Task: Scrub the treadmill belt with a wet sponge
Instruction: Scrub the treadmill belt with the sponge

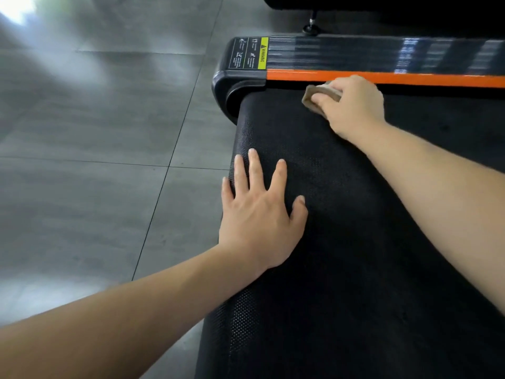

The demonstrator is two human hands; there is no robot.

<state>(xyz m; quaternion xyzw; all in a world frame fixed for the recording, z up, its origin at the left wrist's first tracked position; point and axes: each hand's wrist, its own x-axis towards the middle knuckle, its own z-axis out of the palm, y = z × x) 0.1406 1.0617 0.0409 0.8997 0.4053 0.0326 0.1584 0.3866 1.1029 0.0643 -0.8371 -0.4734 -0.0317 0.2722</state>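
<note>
The black textured treadmill belt (355,242) fills the right half of the view, curving over its end roller at the left. My right hand (352,105) grips a beige sponge (314,95) and holds it down on the belt at the far side, just below the orange side strip. My left hand (259,209) lies flat with fingers spread on the belt near the rolled end. Most of the sponge is covered by my fingers.
An orange strip (382,77) and a ribbed black side rail (355,53) with a yellow warning label (262,53) border the belt's far side. Grey floor tiles (95,160) spread to the left. Another black machine with a small foot (310,27) stands beyond.
</note>
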